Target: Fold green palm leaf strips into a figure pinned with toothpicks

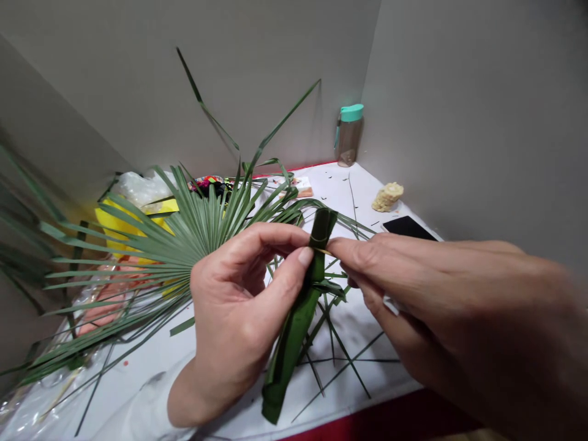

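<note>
A dark green palm leaf strip (pixel 298 315), folded into a long narrow piece, slants up through the middle of the head view. My left hand (pixel 243 306) is closed on its upper part, thumb in front and forefinger behind. From the right, my right hand (pixel 432 288) meets it with pinched fingertips, at the end of a thin pale sliver (pixel 323 250) that lies across the leaf. What else the right fingers hold is hidden. A small knotted leaf end (pixel 331 288) sticks out to the right, just below the pinch.
A large fan palm leaf (pixel 202 239) spreads over the table's left side, with cut strips (pixel 340 349) lying under my hands. Further back are a teal-lidded bottle (pixel 350 138), a pale lumpy piece (pixel 388 196), a dark-screened phone (pixel 408 228) and a yellow bag (pixel 110 219). Grey walls enclose the table.
</note>
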